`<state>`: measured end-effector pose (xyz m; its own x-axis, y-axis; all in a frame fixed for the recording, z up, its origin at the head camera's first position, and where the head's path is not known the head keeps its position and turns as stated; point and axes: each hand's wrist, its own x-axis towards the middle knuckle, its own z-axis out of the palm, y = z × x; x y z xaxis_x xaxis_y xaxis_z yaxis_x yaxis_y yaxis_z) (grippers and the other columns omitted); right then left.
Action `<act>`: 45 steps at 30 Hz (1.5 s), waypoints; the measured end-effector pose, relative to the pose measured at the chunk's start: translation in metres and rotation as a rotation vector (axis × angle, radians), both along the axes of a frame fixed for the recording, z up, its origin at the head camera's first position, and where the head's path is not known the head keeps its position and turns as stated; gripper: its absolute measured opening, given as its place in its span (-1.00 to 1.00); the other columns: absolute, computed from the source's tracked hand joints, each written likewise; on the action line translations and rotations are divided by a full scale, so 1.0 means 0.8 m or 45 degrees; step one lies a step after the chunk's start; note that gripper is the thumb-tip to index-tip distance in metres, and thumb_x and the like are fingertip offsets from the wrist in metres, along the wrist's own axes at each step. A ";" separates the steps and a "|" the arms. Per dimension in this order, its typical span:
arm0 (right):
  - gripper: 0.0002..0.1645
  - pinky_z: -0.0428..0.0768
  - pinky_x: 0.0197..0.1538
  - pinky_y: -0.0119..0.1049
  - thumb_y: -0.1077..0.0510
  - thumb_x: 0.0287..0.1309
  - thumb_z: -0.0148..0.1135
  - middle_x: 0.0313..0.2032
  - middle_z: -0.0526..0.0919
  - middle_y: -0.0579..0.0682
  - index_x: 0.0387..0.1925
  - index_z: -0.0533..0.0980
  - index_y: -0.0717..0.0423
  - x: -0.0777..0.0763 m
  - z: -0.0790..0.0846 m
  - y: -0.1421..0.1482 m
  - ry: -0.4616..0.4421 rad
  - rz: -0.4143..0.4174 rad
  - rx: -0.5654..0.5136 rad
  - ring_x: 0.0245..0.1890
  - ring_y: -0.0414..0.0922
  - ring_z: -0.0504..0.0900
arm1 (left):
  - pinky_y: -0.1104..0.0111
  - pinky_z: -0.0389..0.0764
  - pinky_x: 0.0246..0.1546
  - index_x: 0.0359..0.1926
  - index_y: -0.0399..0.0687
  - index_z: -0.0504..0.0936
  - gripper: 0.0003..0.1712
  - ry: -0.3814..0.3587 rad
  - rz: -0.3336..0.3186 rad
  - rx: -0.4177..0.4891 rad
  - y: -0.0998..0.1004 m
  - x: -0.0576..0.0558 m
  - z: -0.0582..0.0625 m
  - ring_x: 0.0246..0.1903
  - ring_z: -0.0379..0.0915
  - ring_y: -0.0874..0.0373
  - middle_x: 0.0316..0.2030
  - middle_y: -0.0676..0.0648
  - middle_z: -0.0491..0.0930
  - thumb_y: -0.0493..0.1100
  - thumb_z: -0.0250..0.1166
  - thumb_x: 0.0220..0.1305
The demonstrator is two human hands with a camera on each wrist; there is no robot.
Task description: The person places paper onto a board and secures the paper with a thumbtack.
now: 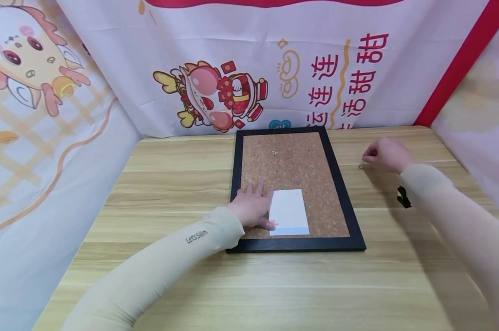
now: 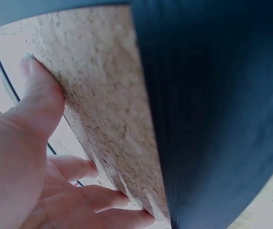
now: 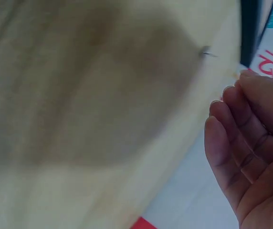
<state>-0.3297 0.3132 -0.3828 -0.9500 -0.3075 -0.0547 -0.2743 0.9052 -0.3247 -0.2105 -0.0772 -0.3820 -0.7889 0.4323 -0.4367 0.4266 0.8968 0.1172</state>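
A black-framed cork board [image 1: 291, 170] lies on the table. On its lower part lies a white sheet of paper [image 1: 288, 209] with a blue band along its near edge. My left hand [image 1: 251, 207] rests on the board with fingers spread, the thumb at the sheet's lower left corner. The fingertips [image 2: 112, 195] press against the cork. To the right of the board, my right hand [image 1: 386, 154] hovers over the table, thumb and forefinger close together and the other fingers loosely bent. Just below its fingertips lies a tiny shiny pin-like piece [image 3: 205, 51], apart from them.
A small pale thing [image 1: 275, 152], too tiny to identify, sits on the upper cork. Beside the right sleeve is a small black and yellow object [image 1: 403, 197]. Printed cloth [image 1: 216, 27] hangs behind the wood-grain table [image 1: 171, 184] and along its sides.
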 end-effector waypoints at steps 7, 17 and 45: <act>-0.84 0.46 -0.05 0.12 0.18 0.19 0.39 -0.34 0.74 0.11 -0.30 0.72 0.23 0.002 -0.014 0.001 -0.044 -0.029 -0.074 -0.25 0.07 0.60 | -0.21 -0.03 0.36 0.58 -0.07 -0.08 0.17 0.000 -0.006 -0.013 0.000 -0.001 0.001 0.47 -0.33 -0.37 0.53 -0.32 -0.22 0.36 0.28 0.19; -0.86 0.47 -0.18 -0.01 0.17 0.23 0.35 -0.39 0.69 0.03 -0.32 0.70 0.19 0.002 -0.026 -0.006 -0.087 -0.045 -0.020 -0.35 0.01 0.53 | -0.21 -0.04 0.36 0.58 -0.08 -0.11 0.19 -0.015 -0.006 -0.018 0.001 0.000 0.001 0.47 -0.36 -0.38 0.53 -0.32 -0.25 0.35 0.28 0.19; -0.90 0.49 -0.36 -0.29 0.17 0.19 0.36 -0.30 0.75 0.03 -0.39 0.64 0.13 0.050 0.045 -0.062 0.112 0.002 -0.307 -0.38 -0.09 0.57 | -0.21 -0.06 0.36 0.58 -0.07 -0.12 0.18 -0.007 -0.001 -0.019 0.001 0.002 0.000 0.47 -0.36 -0.36 0.53 -0.31 -0.26 0.33 0.28 0.20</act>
<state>-0.2900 0.2635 -0.3471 -0.9474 -0.3030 0.1035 -0.3124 0.8039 -0.5061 -0.2088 -0.0765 -0.3820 -0.7862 0.4266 -0.4472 0.4269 0.8980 0.1060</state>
